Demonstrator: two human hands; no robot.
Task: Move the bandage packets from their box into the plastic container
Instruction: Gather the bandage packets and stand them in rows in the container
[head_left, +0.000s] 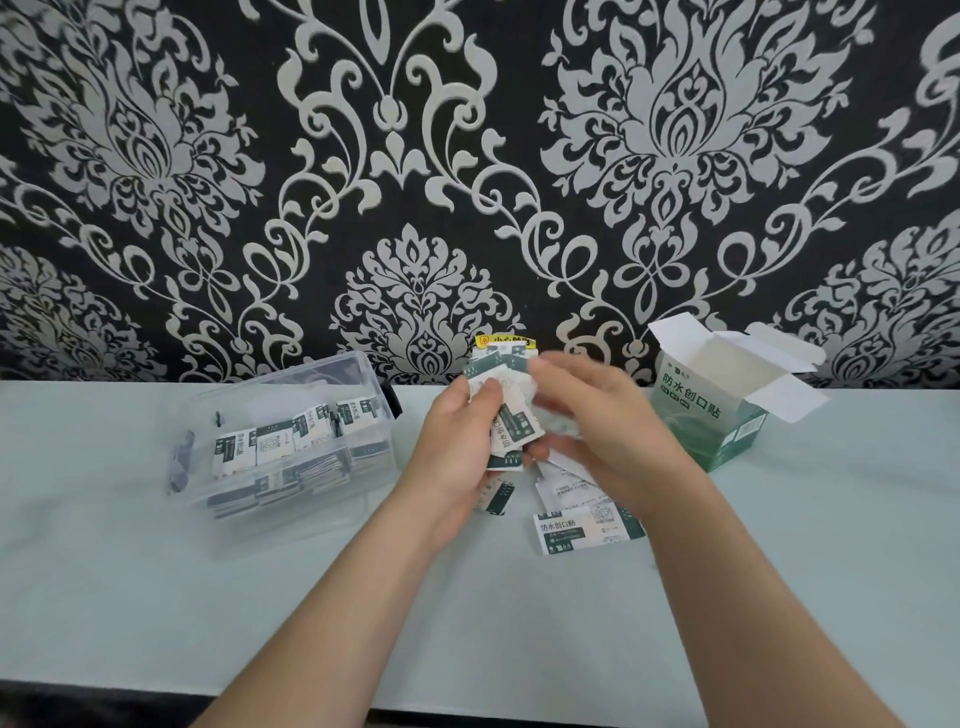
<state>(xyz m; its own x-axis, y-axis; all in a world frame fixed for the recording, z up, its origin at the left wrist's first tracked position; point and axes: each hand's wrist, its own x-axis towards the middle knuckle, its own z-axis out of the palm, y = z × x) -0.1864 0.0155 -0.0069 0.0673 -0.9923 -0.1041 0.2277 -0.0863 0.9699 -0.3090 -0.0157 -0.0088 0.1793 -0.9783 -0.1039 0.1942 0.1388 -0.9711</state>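
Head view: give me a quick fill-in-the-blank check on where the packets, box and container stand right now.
1. The plastic container sits to the ____ of both hands.
2. The bandage box has its flaps ____.
3. The left hand grips a bunch of ____.
4. A loose packet lies on the ____.

Missing: left; open; packets; table

Plastic container (291, 441) left, box (727, 410) right, loose packets (587, 525) between.

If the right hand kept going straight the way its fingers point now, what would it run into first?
The right hand points left, toward the fanned white-and-green bandage packets held in the left hand. It would likely meet those packets first; the clear plastic container lies farther left. Depth is uncertain.
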